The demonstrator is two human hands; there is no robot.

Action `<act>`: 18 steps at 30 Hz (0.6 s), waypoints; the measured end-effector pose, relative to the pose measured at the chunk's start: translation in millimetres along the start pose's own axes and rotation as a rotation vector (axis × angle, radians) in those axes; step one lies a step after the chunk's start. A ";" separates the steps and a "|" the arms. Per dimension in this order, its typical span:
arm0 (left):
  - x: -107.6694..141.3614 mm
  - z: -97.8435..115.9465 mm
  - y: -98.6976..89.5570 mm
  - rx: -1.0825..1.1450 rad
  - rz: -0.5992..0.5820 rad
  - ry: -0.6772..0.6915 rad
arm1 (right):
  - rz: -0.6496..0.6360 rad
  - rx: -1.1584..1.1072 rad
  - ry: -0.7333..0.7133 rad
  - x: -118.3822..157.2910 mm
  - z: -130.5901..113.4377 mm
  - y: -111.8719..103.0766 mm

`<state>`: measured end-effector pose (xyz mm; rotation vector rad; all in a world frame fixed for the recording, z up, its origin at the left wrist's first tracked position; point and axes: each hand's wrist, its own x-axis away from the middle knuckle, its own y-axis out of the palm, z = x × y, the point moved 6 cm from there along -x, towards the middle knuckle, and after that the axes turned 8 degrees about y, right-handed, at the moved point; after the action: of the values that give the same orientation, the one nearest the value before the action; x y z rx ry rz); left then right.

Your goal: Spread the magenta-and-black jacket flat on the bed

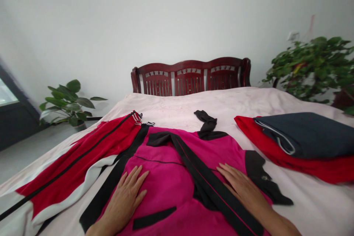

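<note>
A magenta jacket (166, 155) with black trim lies spread on the bed in front of me. One black sleeve (204, 180) with a thin pink line crosses its front diagonally. My left hand (125, 195) rests flat on the jacket's left part, fingers spread, close to the black side panel. On the right part, my right hand (240, 184) lies flat with its fingers stretched out, beside the folded-over sleeve. A black strip (154, 217) shows near the bottom of the jacket. Black fabric (206, 121) sticks out crumpled at the far edge.
Red and white striped clothing (91, 155) lies to the left. Folded dark blue clothing (306, 132) sits on red fabric (298, 166) at right. The pink bedsheet (171, 110) reaches a carved wooden headboard (190, 75). Potted plants (69, 103) stand on both sides.
</note>
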<state>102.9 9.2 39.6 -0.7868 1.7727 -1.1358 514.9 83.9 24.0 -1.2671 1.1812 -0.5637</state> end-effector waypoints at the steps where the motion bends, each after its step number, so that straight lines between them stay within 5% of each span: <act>1: 0.0 0.0 0.3 -0.001 0.000 0.002 | 0.000 0.002 -0.002 0.1 0.3 0.8; 18: 0.0 -0.5 0.1 -0.014 -0.006 -0.002 | 0.043 0.017 -0.045 0.3 -1.7 -1.1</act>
<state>102.5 9.4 39.6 -0.8023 1.7793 -1.1275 513.7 82.6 25.1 -1.2307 1.1611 -0.5097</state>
